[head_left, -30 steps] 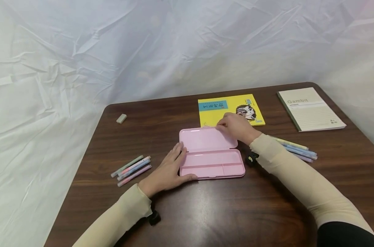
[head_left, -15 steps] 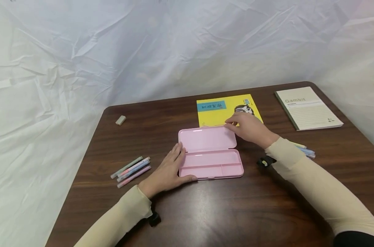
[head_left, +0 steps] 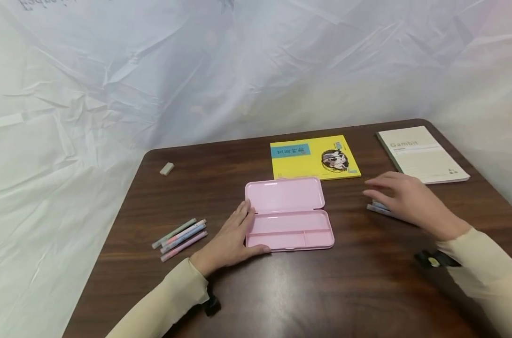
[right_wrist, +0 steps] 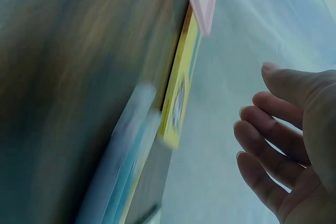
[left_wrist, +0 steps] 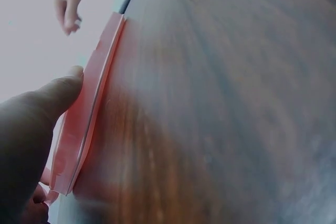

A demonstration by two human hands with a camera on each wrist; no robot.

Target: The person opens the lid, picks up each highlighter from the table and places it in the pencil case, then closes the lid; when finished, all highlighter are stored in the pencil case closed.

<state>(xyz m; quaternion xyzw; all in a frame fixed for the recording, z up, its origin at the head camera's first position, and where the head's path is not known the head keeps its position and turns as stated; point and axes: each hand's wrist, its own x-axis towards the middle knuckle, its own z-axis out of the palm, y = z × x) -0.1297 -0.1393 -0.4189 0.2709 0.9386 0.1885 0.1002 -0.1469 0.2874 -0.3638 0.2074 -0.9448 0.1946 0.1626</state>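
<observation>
A pink pencil case (head_left: 287, 230) lies open on the table, its lid folded back and its compartments bare. My left hand (head_left: 228, 237) rests along its left side, fingers straight, with the thumb on the front edge; the left wrist view shows that thumb against the pink wall. Over the right-hand group of pens (head_left: 380, 210), my right hand (head_left: 412, 199) hovers with loosely bent fingers and a gap between thumb and fingertips. In the right wrist view nothing is between those fingers, and the pens (right_wrist: 121, 166) look blurred. The hand hides most of them in the head view.
Several pastel pens (head_left: 182, 239) lie left of my left hand. Farther back sits a small eraser (head_left: 166, 169). Behind the case lies a yellow book (head_left: 315, 157), and a cream notebook (head_left: 422, 155) is at the far right. A white sheet (head_left: 256, 70) hangs behind the table.
My right hand has let go of the pencil case lid and moved right, over the pens. The lid stays folded back. My left hand keeps its place on the case.
</observation>
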